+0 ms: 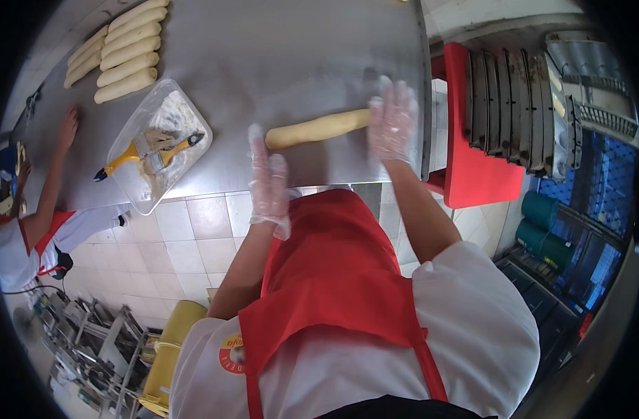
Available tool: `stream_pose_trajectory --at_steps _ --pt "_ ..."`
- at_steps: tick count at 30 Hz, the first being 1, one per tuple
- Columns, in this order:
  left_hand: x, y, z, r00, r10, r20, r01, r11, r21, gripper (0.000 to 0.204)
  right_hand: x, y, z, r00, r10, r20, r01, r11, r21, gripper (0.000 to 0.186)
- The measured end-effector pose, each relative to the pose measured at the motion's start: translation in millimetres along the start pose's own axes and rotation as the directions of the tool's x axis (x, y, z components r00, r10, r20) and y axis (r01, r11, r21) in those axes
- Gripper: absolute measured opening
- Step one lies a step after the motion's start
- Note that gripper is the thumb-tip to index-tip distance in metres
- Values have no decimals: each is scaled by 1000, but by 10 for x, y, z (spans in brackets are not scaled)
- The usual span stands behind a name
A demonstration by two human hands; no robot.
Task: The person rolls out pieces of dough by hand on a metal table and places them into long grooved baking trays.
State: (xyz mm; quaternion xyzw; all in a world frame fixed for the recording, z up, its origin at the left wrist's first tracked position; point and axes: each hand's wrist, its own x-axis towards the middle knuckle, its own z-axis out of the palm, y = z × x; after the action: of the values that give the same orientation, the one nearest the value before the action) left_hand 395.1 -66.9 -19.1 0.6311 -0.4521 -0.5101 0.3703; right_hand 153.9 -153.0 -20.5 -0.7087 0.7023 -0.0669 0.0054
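A brushed steel table (pixel 277 63) stretches out beyond both hands, with a floor of pale tiles (pixel 208 216) below its near edge. The pale yellow dough roll (pixel 316 131) lies on the steel between the two gloved hands. Its left end sits just beside the fingers of the left hand (pixel 269 178); whether they touch is hard to tell. Its right end runs in under the right hand (pixel 394 122), which hides the tip. The roll's long axis goes nearly crosswise to the wearer, the right end tilted slightly farther away than the left.

Neither hand is clamped on the dough: the left is held on edge, its fingers straight and pointing away from the body, the thumb apart; the right lies flat, its fingers stretched out forward. Both forearms come up from the wearer's side and lean inward toward the roll.

Left of the left hand is a clear plastic tub (pixel 206 140) with flour and yellow-handled brushes (pixel 126 159); beyond it, farther left, finished-looking rolls (pixel 129 73) lie in rows. To the right of the right hand, past the table edge, dark metal pans (pixel 511 112) rest on a red stand (pixel 476 185).
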Motion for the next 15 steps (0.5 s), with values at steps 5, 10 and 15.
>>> stream_pose_trajectory --at_steps 5,10,15 --pt "-169 -166 59 958 -265 112 267 673 -690 69 -277 -1209 292 878 -458 137 469 881 -61 59" --pt "36 -367 -152 986 56 -155 -87 976 -199 70 -13 -115 -143 869 -495 11 495 869 7 67" --pt "729 -65 -11 848 419 324 -530 685 501 79 29 329 192 853 -403 331 319 905 280 79"
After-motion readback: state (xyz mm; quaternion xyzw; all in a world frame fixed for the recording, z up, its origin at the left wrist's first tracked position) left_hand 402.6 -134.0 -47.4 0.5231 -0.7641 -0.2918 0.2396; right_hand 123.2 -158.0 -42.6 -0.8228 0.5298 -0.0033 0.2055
